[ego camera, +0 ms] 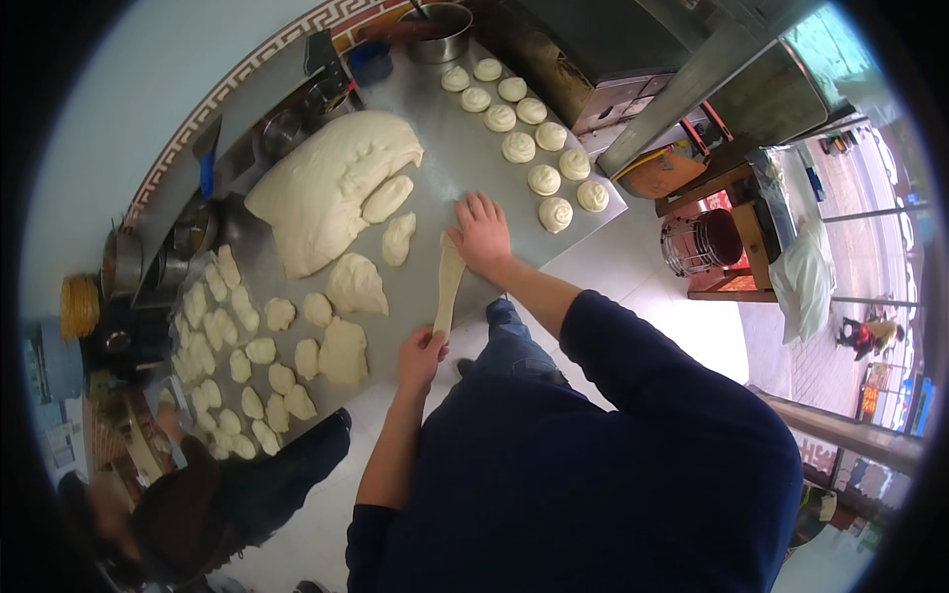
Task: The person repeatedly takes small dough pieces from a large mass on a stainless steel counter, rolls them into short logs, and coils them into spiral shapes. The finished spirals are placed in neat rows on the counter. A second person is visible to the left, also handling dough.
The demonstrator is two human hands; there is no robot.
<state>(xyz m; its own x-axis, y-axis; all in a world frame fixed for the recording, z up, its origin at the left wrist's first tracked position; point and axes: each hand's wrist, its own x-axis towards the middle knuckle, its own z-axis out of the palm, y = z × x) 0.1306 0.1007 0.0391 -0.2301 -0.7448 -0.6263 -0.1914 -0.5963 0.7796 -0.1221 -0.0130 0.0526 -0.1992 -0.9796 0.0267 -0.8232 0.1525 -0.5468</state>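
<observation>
A long, flat strip of dough (449,285) lies stretched across the steel worktop (437,167) near its edge. My left hand (421,359) pinches the near end of the strip between thumb and fingers. At the far end, my right hand (482,231) rests flat on the worktop, its thumb side touching the dough. Left of the strip are a small dough piece (399,239), an oval piece (388,199), a larger lump (356,285) and a big mass of dough (337,189). Coiled dough rounds (544,180) stand in two rows towards the right edge.
Many small dough pieces (252,402) cover the worktop's left part. A co-worker's hand (169,419) is beside them. A metal pot (440,44) stands at the far end. A blue-handled scraper (207,172) is at the back left. A metal post (667,100) rises beyond the right corner.
</observation>
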